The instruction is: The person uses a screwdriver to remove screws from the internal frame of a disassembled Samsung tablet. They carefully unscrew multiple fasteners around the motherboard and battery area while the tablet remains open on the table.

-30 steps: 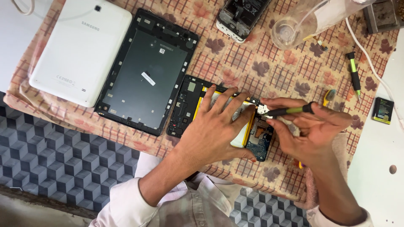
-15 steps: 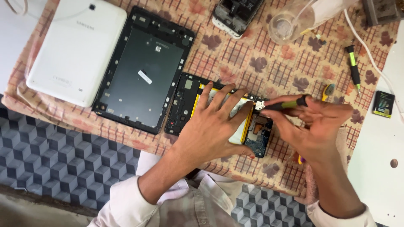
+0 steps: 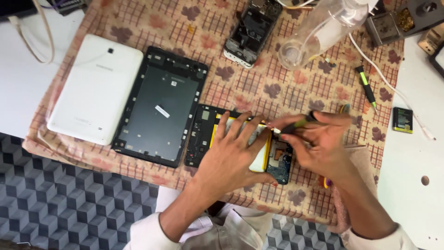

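Head view: left hand [image 3: 231, 155] flat, fingers spread, pressing the opened tablet [image 3: 240, 146] on the patterned cloth [image 3: 194, 28] at the table's near edge; right hand [image 3: 323, 143], fingers closed around a screwdriver [image 3: 296, 125], tip at the tablet's upper edge.

Left hand [image 3: 233, 155] lies flat w/ fingers spread on an opened tablet [image 3: 203, 134], covering most of its yellow-edged battery [image 3: 264, 155]. Right hand [image 3: 323, 143] pinches a dark screwdriver [image 3: 296, 125], tip at the tablet's top edge by the left fingertips. Circuit board [image 3: 280, 164] shows btwn the hands. Left of them: black tablet frame [image 3: 162, 106], then white back cover [image 3: 95, 90]. Above: stripped phone [image 3: 252, 30], clear bottle [image 3: 319, 32]. 2nd screwdriver [image 3: 366, 88] off right, all on a patterned cloth [image 3: 194, 23].
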